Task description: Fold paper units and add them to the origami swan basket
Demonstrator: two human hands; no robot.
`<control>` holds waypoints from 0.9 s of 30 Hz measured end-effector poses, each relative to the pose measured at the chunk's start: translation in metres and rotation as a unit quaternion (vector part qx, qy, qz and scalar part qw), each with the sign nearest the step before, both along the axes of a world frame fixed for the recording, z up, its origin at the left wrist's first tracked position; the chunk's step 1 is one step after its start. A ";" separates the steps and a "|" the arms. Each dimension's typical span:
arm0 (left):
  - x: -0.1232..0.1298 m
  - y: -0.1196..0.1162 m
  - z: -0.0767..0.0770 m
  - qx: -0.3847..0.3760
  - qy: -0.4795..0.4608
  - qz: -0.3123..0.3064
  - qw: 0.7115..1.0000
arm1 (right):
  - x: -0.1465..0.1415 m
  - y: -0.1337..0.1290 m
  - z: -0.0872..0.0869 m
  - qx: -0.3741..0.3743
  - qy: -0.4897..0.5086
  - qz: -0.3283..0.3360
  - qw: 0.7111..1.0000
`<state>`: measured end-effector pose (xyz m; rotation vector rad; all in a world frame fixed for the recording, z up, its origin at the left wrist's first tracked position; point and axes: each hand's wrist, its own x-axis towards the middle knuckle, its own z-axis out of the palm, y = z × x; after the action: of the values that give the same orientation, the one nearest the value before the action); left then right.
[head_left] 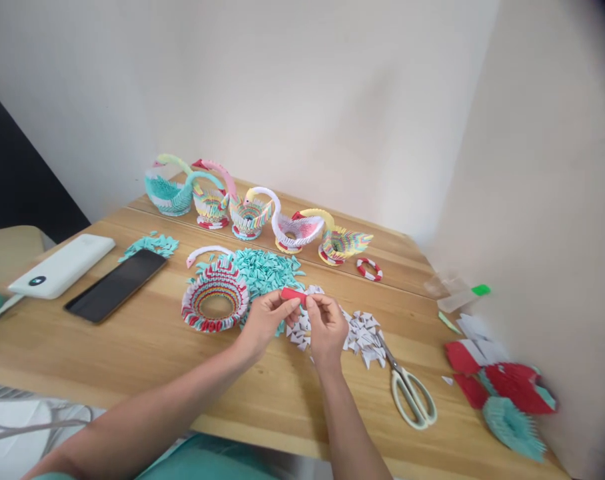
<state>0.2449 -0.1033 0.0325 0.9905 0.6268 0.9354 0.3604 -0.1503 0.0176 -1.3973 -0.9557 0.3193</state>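
Between both hands I hold a small folded strip of red paper (pixel 293 295) above the table. My left hand (pixel 265 321) pinches it from the left, and my right hand (pixel 326 323) grips its right end between thumb and finger. Behind and under the hands lie a heap of turquoise folded paper pieces (pixel 267 270) and a spread of white folded paper pieces (pixel 365 333). To the left of my left hand stands a round paper basket (pixel 187 312) in red, white and turquoise. A white curved paper neck (pixel 207 251) lies behind it.
Several finished paper swans (pixel 295 237) line the back, with a red-and-white paper ring (pixel 369 269) beside them. Scissors (pixel 407 390) lie at right, near red paper sheets (pixel 520 387) and a turquoise paper piece (pixel 512 427). A phone (pixel 116 285) and white power bank (pixel 65 265) lie left.
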 end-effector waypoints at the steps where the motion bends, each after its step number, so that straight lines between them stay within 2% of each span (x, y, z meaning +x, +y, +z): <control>1: 0.000 0.000 -0.001 -0.004 0.001 0.003 1.000 | 0.000 0.000 -0.002 -0.002 0.005 0.002 1.000; 9: 0.000 0.001 -0.005 -0.011 0.011 0.013 1.000 | 0.000 -0.001 -0.003 -0.019 0.037 0.008 0.999; 17: 0.000 0.001 -0.008 -0.011 0.018 0.008 1.000 | 0.004 -0.003 -0.004 -0.058 0.032 0.084 0.994; 27: -0.004 0.005 -0.011 -0.011 0.018 0.011 1.000 | 0.007 -0.005 -0.004 -0.061 0.007 0.040 0.997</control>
<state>0.2412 -0.0979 0.0212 0.9838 0.6781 0.9292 0.3671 -0.1549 0.0134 -1.4669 -0.9960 0.4539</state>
